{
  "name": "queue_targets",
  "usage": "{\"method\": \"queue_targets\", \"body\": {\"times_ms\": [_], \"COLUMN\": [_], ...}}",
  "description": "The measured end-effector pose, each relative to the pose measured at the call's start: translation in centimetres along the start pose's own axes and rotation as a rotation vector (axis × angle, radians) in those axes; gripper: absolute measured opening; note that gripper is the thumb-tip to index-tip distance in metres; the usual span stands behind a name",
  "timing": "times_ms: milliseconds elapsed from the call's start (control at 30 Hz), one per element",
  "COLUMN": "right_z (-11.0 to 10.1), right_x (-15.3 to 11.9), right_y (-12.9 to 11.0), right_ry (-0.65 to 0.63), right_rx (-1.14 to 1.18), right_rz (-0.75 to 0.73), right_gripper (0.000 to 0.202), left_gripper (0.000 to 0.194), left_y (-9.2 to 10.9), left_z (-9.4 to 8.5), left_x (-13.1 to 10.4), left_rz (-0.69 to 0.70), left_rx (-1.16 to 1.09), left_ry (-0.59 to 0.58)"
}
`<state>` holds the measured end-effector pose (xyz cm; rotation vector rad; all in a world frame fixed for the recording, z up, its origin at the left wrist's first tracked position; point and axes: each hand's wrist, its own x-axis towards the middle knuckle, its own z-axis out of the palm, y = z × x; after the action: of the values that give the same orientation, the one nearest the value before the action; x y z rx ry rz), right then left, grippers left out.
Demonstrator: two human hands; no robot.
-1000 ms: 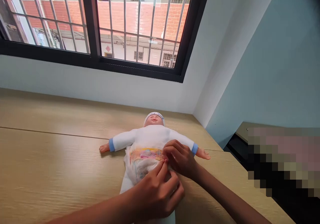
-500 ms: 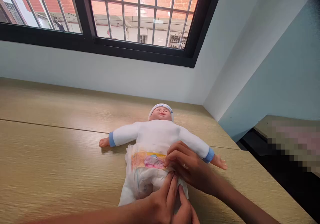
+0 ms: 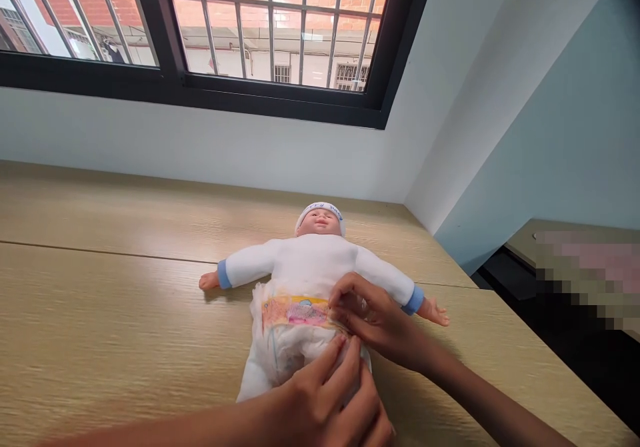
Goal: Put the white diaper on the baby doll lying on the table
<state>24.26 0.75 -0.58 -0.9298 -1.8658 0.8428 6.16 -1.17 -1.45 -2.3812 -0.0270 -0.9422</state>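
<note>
A baby doll (image 3: 313, 260) in a white suit with blue cuffs and a white cap lies on its back, arms spread. Around its hips is a white diaper (image 3: 287, 310) with an orange and pink printed front band. At the diaper's right side, my right hand (image 3: 385, 327) pinches the band's end between thumb and fingers. Just below it, my left hand (image 3: 335, 394) is closed, its fingertips gripping the diaper's edge near the leg opening. Both hands cover the diaper's right side and much of that leg.
The doll rests on a light wooden table (image 3: 110, 327) with a seam running across it. Behind stands a pale wall (image 3: 240, 147) under a black-framed window (image 3: 285, 94) with bars. Past the table's right edge is a dark gap, with a partly blurred surface (image 3: 520, 240) beyond.
My left hand's fingers have shifted slightly up along the diaper's edge. My right hand stays at the band's end, its fingers more curled. The view has moved a little.
</note>
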Motion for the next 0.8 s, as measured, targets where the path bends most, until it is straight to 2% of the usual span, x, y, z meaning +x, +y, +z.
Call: {"method": "queue_targets", "body": {"times_ms": [133, 200, 333, 400, 500, 567, 700, 800], "right_z": [0.4, 0.4, -0.4, -1.4, -2.8, -3.1, -2.1, -1.3], "right_x": [0.1, 0.2, 0.5, 0.5, 0.4, 0.2, -0.1, -0.1], "right_y": [0.4, 0.9, 1.3, 0.8, -1.1, -2.4, -3.2, -2.3], "right_ry": [0.126, 0.170, 0.178, 0.234, 0.302, 0.204, -0.130, -0.171], "right_rx": [-0.004, 0.008, 0.225, 0.280, 0.213, 0.147, 0.024, 0.047], "right_rz": [-0.008, -0.018, 0.126, 0.175, 0.117, 0.106, 0.196, 0.225], "right_gripper": [0.015, 0.019, 0.023, 0.027, 0.023, 0.017, 0.012, 0.020], "left_gripper": [0.008, 0.019, 0.033, 0.035, 0.035, 0.033, 0.029, 0.030], "left_y": [0.3, 0.5, 0.5, 0.4, 0.3, 0.4, 0.6, 1.1], "left_z": [0.4, 0.6, 0.8, 0.7, 0.4, 0.2, 0.4, 0.6], "left_x": [0.1, 0.1, 0.0, 0.1, 0.3, 0.4, 0.3, 0.2], "left_rz": [-0.052, -0.112, -0.169, -0.139, -0.108, -0.107, -0.151, -0.166], "left_rx": [0.024, 0.039, 0.038, 0.047, 0.065, 0.068, 0.049, 0.058], "left_ry": [0.001, -0.029, -0.086, -0.104, -0.111, -0.119, -0.100, -0.111]}}
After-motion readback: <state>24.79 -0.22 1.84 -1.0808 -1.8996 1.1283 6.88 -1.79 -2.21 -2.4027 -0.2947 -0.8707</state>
